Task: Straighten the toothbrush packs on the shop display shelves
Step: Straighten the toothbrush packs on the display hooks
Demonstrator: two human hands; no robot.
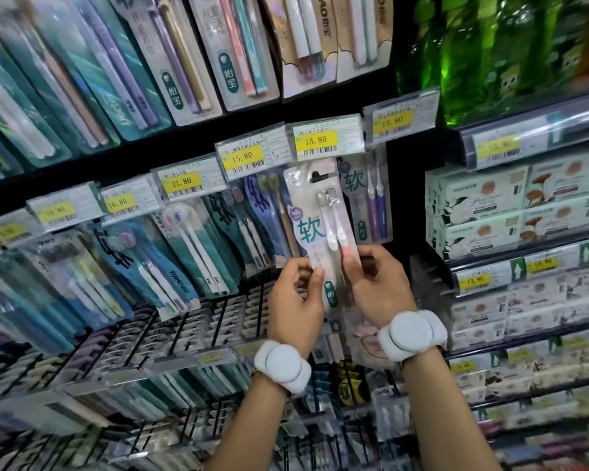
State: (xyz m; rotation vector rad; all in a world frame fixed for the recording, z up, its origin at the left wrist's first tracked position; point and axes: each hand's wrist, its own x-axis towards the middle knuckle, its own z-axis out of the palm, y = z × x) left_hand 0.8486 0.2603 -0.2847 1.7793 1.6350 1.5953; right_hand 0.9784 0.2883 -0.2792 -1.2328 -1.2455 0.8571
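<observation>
A white and pink two-brush toothbrush pack (320,215) stands upright in front of the middle display row, just under a yellow 15.80 price tag (316,141). My left hand (295,300) pinches its lower left edge. My right hand (378,283) pinches the lower right edge, thumb on the pack's front. Both wrists wear white bands. Right behind the pack hangs a purple-brush pack (371,198). To its left hang blue and teal packs (252,219), several leaning to the left.
An upper row of toothbrush packs (184,56) hangs tilted above. Green bottles (490,52) fill the top right shelf. Boxed goods (510,205) sit on shelves at right. Bare metal hooks (184,321) and lower packs lie below my hands.
</observation>
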